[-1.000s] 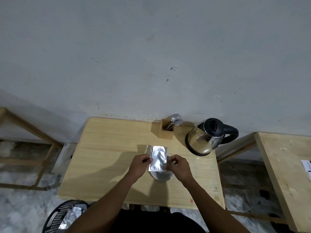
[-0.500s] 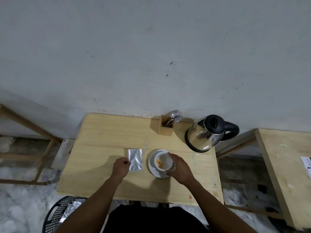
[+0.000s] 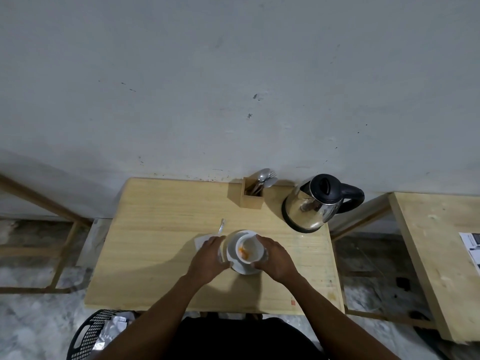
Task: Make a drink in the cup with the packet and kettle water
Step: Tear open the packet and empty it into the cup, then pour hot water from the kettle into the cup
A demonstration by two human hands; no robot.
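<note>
Both hands sit at the middle of the pale wooden tabletop [image 3: 155, 229]. From the left, the left hand [image 3: 210, 258] lies palm down over the flat silver foil packet [image 3: 201, 241], of which only one corner shows; its fingers reach the edge of the round white saucer [image 3: 233, 240], and whether that grip pinches the packet or merely rests on it I cannot tell. One thin silver strip [image 3: 221, 226] lies on the wood just beyond the hand. On the saucer stands one white cup [image 3: 249, 249], upright, with a small heap of orange powder [image 3: 242, 252] against its inner left wall. The right hand [image 3: 275, 258] wraps the cup's right side, thumb near and fingers far, a closed grip around the cup.

Further back, near the grey wall, one small square wooden holder [image 3: 250, 197] carries several metal spoons [image 3: 265, 176]; the exact number is unclear. To its right stands one shiny steel kettle with black lid and handle [image 3: 319, 201], well apart from the cup.

On the floor at lower left sits one black perforated basket [image 3: 88, 333] with crumpled foil inside. At the far right is a second wooden tabletop [image 3: 436, 255] with one printed sheet [image 3: 471, 246].
</note>
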